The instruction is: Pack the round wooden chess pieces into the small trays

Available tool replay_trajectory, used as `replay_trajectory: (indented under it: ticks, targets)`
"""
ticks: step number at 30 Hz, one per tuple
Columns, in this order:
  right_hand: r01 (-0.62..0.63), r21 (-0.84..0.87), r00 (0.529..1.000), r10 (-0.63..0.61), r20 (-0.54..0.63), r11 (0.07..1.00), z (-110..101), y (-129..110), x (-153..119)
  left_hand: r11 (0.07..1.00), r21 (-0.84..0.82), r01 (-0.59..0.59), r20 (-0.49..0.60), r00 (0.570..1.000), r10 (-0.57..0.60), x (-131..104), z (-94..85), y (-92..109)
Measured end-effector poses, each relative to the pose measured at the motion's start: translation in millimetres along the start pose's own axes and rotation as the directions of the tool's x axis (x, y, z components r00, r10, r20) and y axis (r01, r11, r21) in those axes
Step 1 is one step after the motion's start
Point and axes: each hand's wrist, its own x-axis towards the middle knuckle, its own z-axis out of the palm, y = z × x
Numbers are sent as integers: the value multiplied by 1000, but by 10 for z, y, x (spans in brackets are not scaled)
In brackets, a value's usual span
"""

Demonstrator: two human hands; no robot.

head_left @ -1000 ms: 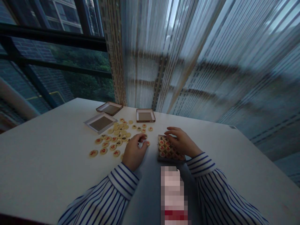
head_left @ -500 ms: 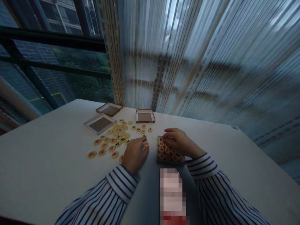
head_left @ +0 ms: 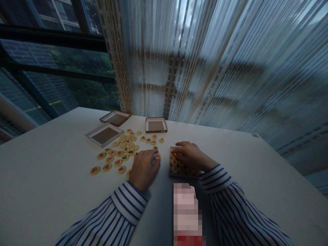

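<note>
A Chinese chess piece [head_left: 158, 156] with a red character sits between the thumb and index fingertip of my left hand [head_left: 145, 169], which is closed on it just above the table or touching it. My right hand [head_left: 192, 155] reaches over the shallow box [head_left: 176, 176], fingers curled down at its far left corner around a chess piece [head_left: 173, 150]; the fingers partly cover it. Rows of pieces with red characters [head_left: 174, 169] fill the near part of the box. My right palm hides the rest of its contents.
Loose round pieces [head_left: 118, 162], some face down, spread left of my left hand. A light tray [head_left: 94, 139] and two brown-edged lids [head_left: 115, 118] [head_left: 156, 131] lie behind them. A phone-like object [head_left: 186, 212], pixelated, lies nearest me. A string curtain [head_left: 189, 68] hangs beyond the table.
The view has shifted slightly, moving everything a little left. My right fingers have come further over the box's far left corner. My left hand keeps its pinch on the red-character piece.
</note>
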Motion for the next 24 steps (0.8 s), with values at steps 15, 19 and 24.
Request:
replay_trajectory:
  ticks: [15, 19, 24]
  targets:
    - [9, 15, 1000, -9, -7, 1000, 28, 45, 0, 1000, 1, -14, -4, 1000, 14, 1, 13, -7]
    - [6, 6, 1000, -6, 7, 1000, 14, 21, -4, 1000, 1, -13, 1, 1000, 13, -4, 24, -14]
    - [4, 2, 1000, -4, -1, 1000, -27, 7, -27, 1000, 14, -12, 0, 1000, 12, -9, 31, -14]
